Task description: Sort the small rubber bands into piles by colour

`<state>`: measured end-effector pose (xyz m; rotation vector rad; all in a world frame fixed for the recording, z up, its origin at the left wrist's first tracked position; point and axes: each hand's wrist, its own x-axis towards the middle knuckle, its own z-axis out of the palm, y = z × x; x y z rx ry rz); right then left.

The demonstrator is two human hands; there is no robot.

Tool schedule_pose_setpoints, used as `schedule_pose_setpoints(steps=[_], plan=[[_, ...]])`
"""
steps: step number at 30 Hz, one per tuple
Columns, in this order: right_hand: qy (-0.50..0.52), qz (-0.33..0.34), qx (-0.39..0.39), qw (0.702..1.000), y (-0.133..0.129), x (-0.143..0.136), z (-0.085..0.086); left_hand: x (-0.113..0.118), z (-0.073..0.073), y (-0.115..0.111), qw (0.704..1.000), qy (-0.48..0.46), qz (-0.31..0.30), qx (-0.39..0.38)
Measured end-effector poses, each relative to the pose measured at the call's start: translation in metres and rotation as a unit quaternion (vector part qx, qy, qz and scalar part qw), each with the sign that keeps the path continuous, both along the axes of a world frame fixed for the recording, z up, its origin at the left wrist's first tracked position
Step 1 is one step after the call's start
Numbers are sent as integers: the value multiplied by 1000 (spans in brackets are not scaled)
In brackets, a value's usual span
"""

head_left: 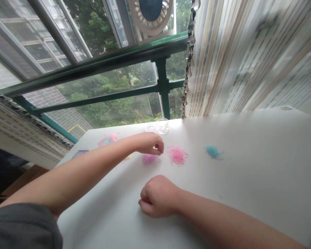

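Note:
My left hand (150,143) reaches over the white table (114,207) with its fingers curled into a pinch. Whatever it may hold is too small to make out. Below it lies a purple pile of thin rubber bands (149,159), and just to its right sits a pink pile of bands (177,155). Closer to me, my right hand (159,197) rests near the tabletop, its fingers folded in; what they may hold is hidden. A teal pile of bands (213,151) lies further right. At the far left is a mixed pink and blue pile (109,138), partly behind my left arm.
A clear round container (162,125) stands at the table's far edge, beside a clear lid (150,128). Behind it are a green window railing (98,65) and a striped curtain (238,58). A blurred purple item (81,153) sits at the left edge.

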<state>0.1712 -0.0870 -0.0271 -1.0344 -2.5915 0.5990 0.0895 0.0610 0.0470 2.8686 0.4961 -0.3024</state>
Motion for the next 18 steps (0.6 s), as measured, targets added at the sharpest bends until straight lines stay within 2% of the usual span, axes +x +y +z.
schedule_pose_setpoints(steps=[4, 9, 13, 18], plan=[[6, -3, 1, 1000, 0, -1, -1, 0, 8, 4, 996, -12, 77, -49], [16, -4, 6, 1000, 0, -1, -3, 4, 11, 2, 986, -24, 122, -115], [13, -4, 6, 1000, 0, -1, -4, 10, 6, 1, 978, -40, 141, -146], [22, -7, 9, 1000, 0, -1, -3, 22, -7, 1, 968, -55, 168, -181]])
